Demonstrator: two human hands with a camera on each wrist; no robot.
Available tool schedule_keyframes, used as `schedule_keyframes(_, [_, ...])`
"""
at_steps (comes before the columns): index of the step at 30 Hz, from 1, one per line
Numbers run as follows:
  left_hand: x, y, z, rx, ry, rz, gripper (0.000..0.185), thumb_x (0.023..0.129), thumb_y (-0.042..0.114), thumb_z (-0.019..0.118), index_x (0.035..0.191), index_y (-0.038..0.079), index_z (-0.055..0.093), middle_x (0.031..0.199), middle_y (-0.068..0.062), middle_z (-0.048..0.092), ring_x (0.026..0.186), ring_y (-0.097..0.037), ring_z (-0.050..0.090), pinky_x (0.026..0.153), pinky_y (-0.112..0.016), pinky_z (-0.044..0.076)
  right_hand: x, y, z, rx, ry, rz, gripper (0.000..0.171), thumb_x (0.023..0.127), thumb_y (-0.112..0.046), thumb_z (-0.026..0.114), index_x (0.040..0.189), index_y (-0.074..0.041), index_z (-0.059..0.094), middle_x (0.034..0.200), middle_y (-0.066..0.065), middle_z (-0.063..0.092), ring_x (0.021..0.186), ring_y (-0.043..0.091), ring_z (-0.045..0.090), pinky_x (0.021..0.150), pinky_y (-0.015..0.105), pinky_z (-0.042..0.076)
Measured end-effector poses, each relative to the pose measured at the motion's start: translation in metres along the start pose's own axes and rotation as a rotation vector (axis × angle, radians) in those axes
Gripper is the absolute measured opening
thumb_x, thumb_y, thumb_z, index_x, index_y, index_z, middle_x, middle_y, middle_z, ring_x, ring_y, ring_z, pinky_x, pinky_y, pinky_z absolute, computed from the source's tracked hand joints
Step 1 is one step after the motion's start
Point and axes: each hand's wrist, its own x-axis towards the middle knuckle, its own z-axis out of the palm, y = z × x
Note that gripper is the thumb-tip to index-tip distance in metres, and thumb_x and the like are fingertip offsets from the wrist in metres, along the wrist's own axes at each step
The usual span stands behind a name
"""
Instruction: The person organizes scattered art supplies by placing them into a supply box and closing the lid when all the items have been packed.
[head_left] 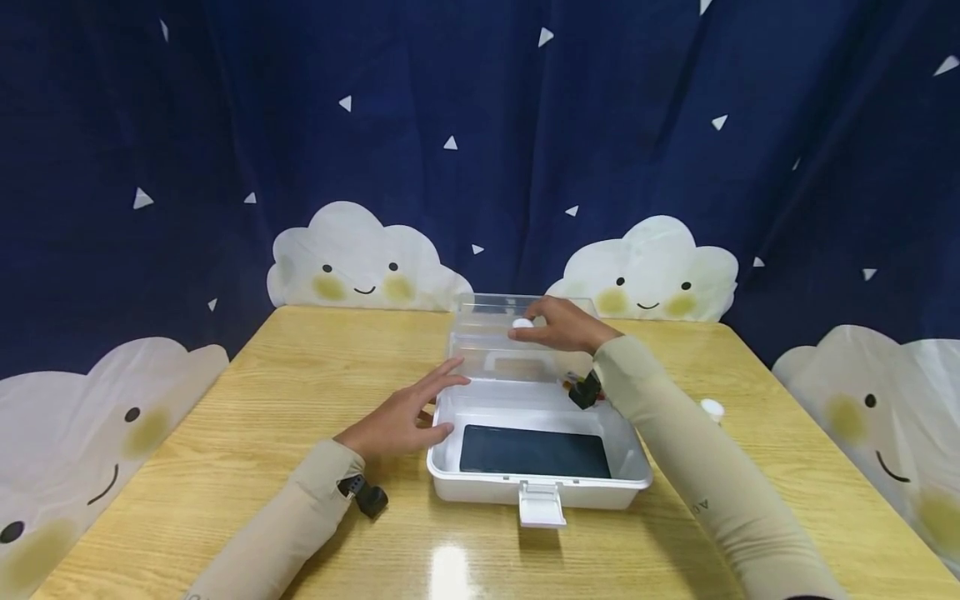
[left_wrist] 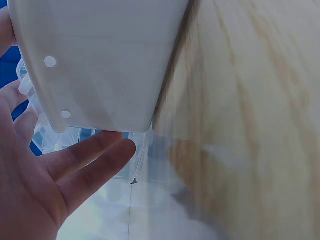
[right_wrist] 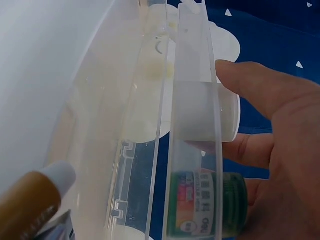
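A white plastic case stands on the table with its lid raised. Inside its base lies a dark flat rectangle. Behind it is a clear tray with thin walls. My right hand pinches a white round container at that tray, thumb on one side and fingers on the other. Just below it in the right wrist view sits a green paint jar with a printed label. My left hand is at the case's left side, fingers extended; whether they touch the wall cannot be told.
On the table, right of the case, stands another white-topped container, partly behind the right sleeve. A brown tube with a white end shows near the case in the right wrist view. A dark blue curtain hangs behind.
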Motion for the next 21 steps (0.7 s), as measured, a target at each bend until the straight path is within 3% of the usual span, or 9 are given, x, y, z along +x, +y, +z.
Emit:
schedule_keyframes(8, [0.001, 0.0, 0.001, 0.001, -0.003, -0.001, 0.061, 0.091, 0.026, 0.064, 0.146, 0.031, 0.037, 0.16, 0.019, 0.005, 0.124, -0.016, 0.05, 0.086, -0.028, 0.053, -0.005, 0.003, -0.004, 0.002, 0.028, -0.012, 0.051, 0.087, -0.045, 0.068, 0.112, -0.001, 0.068, 0.127, 0.017, 0.059, 0.118, 0.032, 0.052, 0.099, 0.046, 0.044])
schedule_keyframes(14, [0.001, 0.0, 0.002, -0.01, -0.001, 0.003, 0.062, 0.091, 0.022, 0.064, 0.146, 0.026, 0.037, 0.16, 0.018, 0.005, 0.122, -0.019, 0.053, 0.085, -0.029, 0.054, -0.013, 0.006, -0.008, 0.039, 0.041, -0.015, 0.047, 0.087, -0.045, 0.068, 0.113, -0.006, 0.068, 0.127, 0.014, 0.057, 0.117, 0.031, 0.052, 0.099, 0.045, 0.044])
schedule_keyframes(21, [0.0, 0.001, 0.003, -0.002, 0.008, 0.001, 0.061, 0.091, 0.024, 0.064, 0.145, 0.027, 0.038, 0.159, 0.021, 0.005, 0.121, -0.017, 0.053, 0.084, -0.029, 0.054, -0.023, 0.011, -0.014, 0.047, 0.059, -0.048, 0.041, 0.089, -0.044, 0.066, 0.112, -0.01, 0.069, 0.127, 0.011, 0.058, 0.122, 0.029, 0.049, 0.104, 0.046, 0.039])
